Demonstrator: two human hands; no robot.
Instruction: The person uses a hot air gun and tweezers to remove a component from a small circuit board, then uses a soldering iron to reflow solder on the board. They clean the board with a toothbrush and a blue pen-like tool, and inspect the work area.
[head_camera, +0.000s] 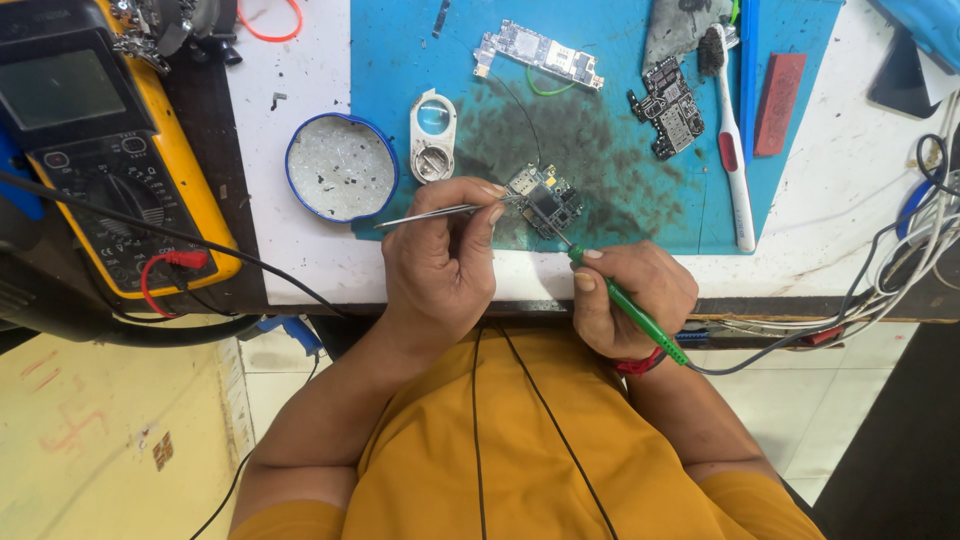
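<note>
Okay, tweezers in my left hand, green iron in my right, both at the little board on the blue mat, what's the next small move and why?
Probably ease the iron tip a touch further onto the board. The tip already sits at the board's near edge, and the tweezers in the left hand point at the same board from the other side. The right hand rests at the bench edge, so a short, steady move looks possible.

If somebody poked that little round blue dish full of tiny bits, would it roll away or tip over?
Probably neither. The round blue dish sits flat on the white table and looks wide and shallow, so it would likely slide. It seems small and light, so a bump might jiggle the tiny bits inside it.
</note>
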